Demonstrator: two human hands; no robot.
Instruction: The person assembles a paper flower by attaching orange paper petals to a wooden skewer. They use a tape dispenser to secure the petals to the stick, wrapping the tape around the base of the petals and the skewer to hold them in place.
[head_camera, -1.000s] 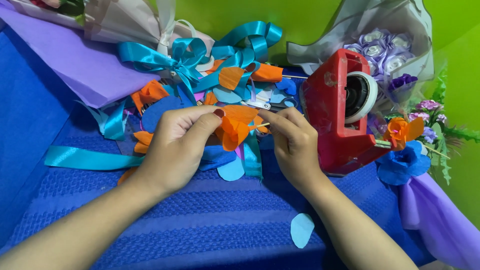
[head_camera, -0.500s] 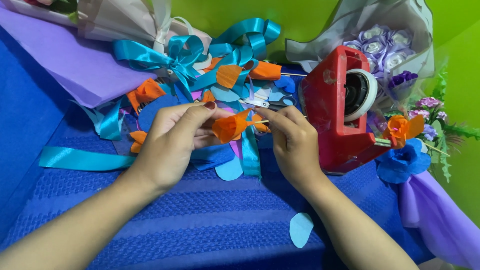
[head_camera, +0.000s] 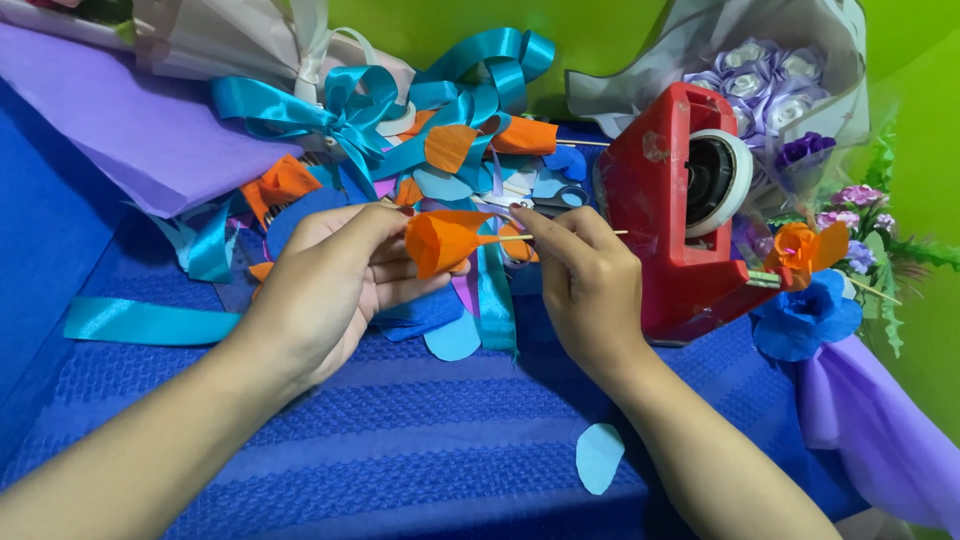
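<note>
The left hand (head_camera: 335, 285) pinches an orange ribbon flower bud (head_camera: 440, 242) between thumb and fingertips, its grip closed on the rolled petals. The right hand (head_camera: 585, 285) has its grip closed on the thin wooden stick (head_camera: 560, 236) that runs out of the bud's base. The bud sits above the blue towel (head_camera: 400, 450) that covers the worktop, between the two hands.

The bud looks rolled into a small cone already seated on the stick, yet it is narrow, so more petals probably remain to be added. Loose orange and light blue petal pieces (head_camera: 455, 335) lie just behind the hands, and one blue petal (head_camera: 598, 457) lies apart near the right forearm. A finished orange flower (head_camera: 800, 250) and a blue one (head_camera: 805, 315) rest to the right of the red tape dispenser (head_camera: 680, 230).

Behind it, a grey paper wrap (head_camera: 830, 40) holds a bunch of lilac ribbon roses (head_camera: 750, 85). Teal satin ribbon (head_camera: 350, 110) and scissors (head_camera: 550, 200) lie in the pile.
</note>
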